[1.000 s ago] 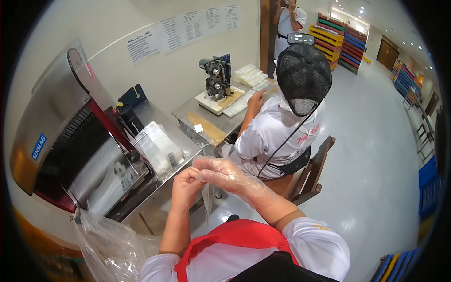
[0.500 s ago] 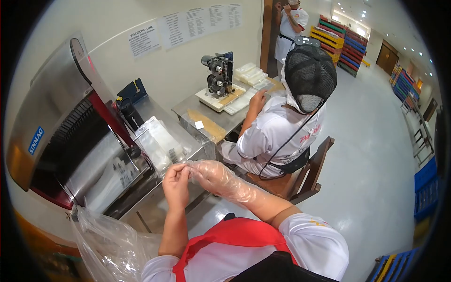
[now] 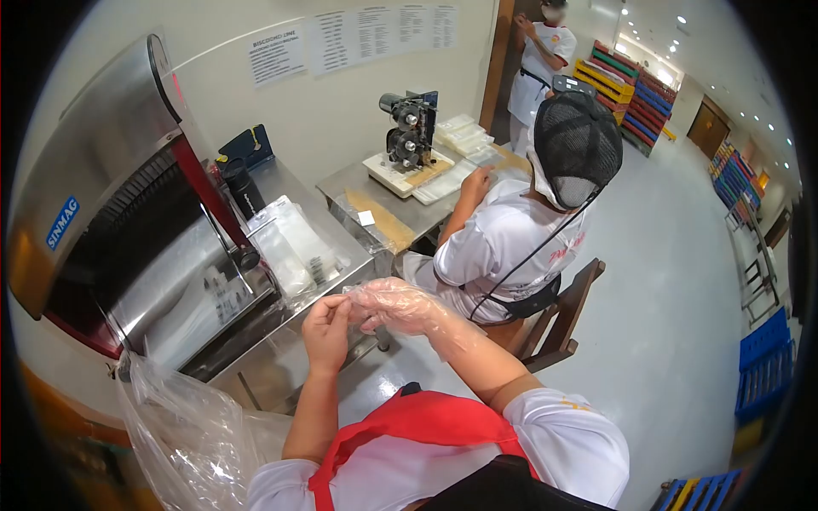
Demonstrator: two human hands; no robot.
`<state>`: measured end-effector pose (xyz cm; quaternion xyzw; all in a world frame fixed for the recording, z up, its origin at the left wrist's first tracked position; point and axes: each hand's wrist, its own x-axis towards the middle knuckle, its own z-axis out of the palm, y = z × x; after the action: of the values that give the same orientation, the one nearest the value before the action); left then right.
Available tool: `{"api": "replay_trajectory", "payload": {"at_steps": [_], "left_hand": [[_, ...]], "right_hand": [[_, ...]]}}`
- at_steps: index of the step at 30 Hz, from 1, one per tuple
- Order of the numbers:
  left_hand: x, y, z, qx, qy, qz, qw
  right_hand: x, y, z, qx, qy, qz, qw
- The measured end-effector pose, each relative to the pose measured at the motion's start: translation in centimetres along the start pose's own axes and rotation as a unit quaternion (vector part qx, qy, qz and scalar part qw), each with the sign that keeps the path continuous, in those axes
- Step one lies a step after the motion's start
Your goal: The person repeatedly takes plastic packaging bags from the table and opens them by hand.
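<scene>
My bare left hand [image 3: 327,328] is closed in a pinch on the fingertip end of a clear plastic glove [image 3: 452,335]. The glove covers my right hand [image 3: 394,305] and its wrist, loose and wrinkled. Inside the film my right fingers look partly stretched and apart, pointing toward my left hand. Both hands are in front of my chest, close to the near edge of a steel table [image 3: 358,271]. Clear printed bags [image 3: 294,247] lie stacked on that table, just beyond my hands.
A SINMAG machine [image 3: 94,179] stands at left, a large clear plastic bag [image 3: 192,443] hanging below it. A co-worker [image 3: 503,221] sits on a wooden chair [image 3: 567,319] by a small coding machine [image 3: 411,140]. Another person [image 3: 541,64] stands behind, near stacked crates [image 3: 609,77].
My gloved right fingers have spread from a more bunched shape, while my left hand keeps pinching the glove's end. The view has shifted slightly, and the seated co-worker's head has turned.
</scene>
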<state>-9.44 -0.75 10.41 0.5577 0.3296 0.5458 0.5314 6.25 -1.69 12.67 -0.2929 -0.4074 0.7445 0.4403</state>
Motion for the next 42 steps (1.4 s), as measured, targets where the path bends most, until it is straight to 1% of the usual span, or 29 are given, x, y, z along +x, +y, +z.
{"api": "replay_trajectory", "payload": {"at_steps": [3,4,5,6,7,10,12,13,14,15,16,17,19,20,21,23,24,26,27,29,30,31,33,34,36,38,39,41,42], "left_hand": [[0.3,-0.2,0.1,0.006,-0.004,0.059,0.998],[0.5,-0.6,0.1,0.007,-0.004,0.059,0.998],[0.7,-1.1,0.0,0.042,-0.005,0.027,0.999],[1.0,-1.6,-0.1,0.077,-0.005,-0.006,0.997],[1.1,-1.9,-0.4,0.077,-0.005,-0.008,0.997],[2.2,-3.1,-2.0,0.120,0.014,-0.019,0.993],[2.9,-4.9,-3.5,0.315,0.080,-0.013,0.946],[2.5,-5.5,-3.6,0.315,0.080,-0.013,0.946],[2.2,-6.0,-3.6,0.382,0.055,0.049,0.921],[2.3,-6.1,-3.5,0.447,0.032,0.110,0.887],[2.0,-5.8,-3.0,0.446,0.003,0.159,0.881],[1.5,-5.5,-2.4,0.446,0.003,0.156,0.881],[0.6,-4.8,-1.5,0.453,-0.130,0.162,0.867],[0.7,-5.1,-2.0,0.502,-0.181,0.112,0.838],[0.8,-6.0,-2.8,0.502,-0.181,0.113,0.838],[1.0,-8.2,-4.2,0.541,-0.108,0.071,0.831],[0.8,-8.6,-4.4,0.541,-0.109,0.070,0.831],[0.8,-9.0,-4.4,0.523,-0.201,0.038,0.827],[0.8,-8.6,-4.1,0.523,-0.199,0.038,0.828],[0.8,-7.1,-2.8,0.444,-0.293,-0.028,0.846],[0.8,-6.6,-2.3,0.443,-0.294,-0.030,0.846],[0.7,-6.2,-1.8,0.445,-0.304,-0.080,0.839],[0.1,-5.9,-1.2,0.442,-0.314,-0.131,0.830],[0.0,-5.8,-1.0,0.414,-0.318,-0.098,0.847],[-0.5,-5.5,-1.0,0.386,-0.319,-0.068,0.863],[-0.9,-5.1,-1.0,0.453,-0.280,0.013,0.846],[-0.9,-4.4,-0.6,0.452,-0.277,0.009,0.848],[-0.7,-3.0,1.4,0.498,-0.376,-0.024,0.781],[-1.1,-3.7,2.7,0.486,-0.368,-0.029,0.792]], "right_hand": [[0.3,0.2,-0.5,-0.025,0.025,0.025,0.999],[0.3,0.1,0.0,-0.215,0.092,-0.018,0.972],[0.2,0.0,0.5,-0.397,0.156,-0.060,0.902],[0.0,-0.1,1.4,-0.500,0.182,-0.113,0.839],[0.3,0.3,1.5,-0.500,0.181,-0.111,0.840],[2.0,1.6,-0.9,-0.626,0.216,-0.041,0.748],[2.4,2.4,-3.7,-0.583,0.243,-0.003,0.776],[2.8,2.9,-4.9,-0.538,0.270,0.029,0.798],[3.3,3.9,-5.7,-0.605,0.222,0.029,0.764],[2.5,3.7,-4.2,-0.589,0.258,-0.001,0.766],[2.3,3.6,-3.7,-0.589,0.242,0.015,0.771],[2.2,3.7,-3.6,-0.588,0.225,0.032,0.776],[2.3,3.5,-3.7,-0.553,0.216,0.084,0.801],[2.3,3.3,-3.8,-0.515,0.207,0.134,0.821],[2.3,3.1,-3.9,-0.515,0.207,0.133,0.821],[2.1,2.9,-4.4,-0.598,0.190,0.170,0.760],[2.1,3.7,-4.7,-0.597,0.190,0.170,0.760],[2.3,6.1,-5.2,-0.745,0.193,0.007,0.638],[2.2,5.9,-4.6,-0.746,0.192,0.007,0.637],[2.0,5.1,-3.0,-0.741,0.081,-0.225,0.628],[2.1,5.4,-2.8,-0.719,-0.011,-0.267,0.641],[2.4,5.4,-2.6,-0.718,-0.010,-0.263,0.644],[3.2,4.3,-2.8,-0.757,-0.051,0.075,0.647],[3.0,2.9,-1.9,-0.777,-0.060,0.122,0.614],[2.5,3.5,-2.6,-0.775,-0.080,0.101,0.619],[2.2,5.6,-3.5,-0.773,-0.102,0.080,0.621],[2.0,7.9,-3.9,-0.755,-0.061,0.057,0.650],[2.5,9.8,-4.7,-0.739,-0.029,0.042,0.672],[3.4,9.7,-5.1,-0.757,-0.043,0.022,0.652]]}}
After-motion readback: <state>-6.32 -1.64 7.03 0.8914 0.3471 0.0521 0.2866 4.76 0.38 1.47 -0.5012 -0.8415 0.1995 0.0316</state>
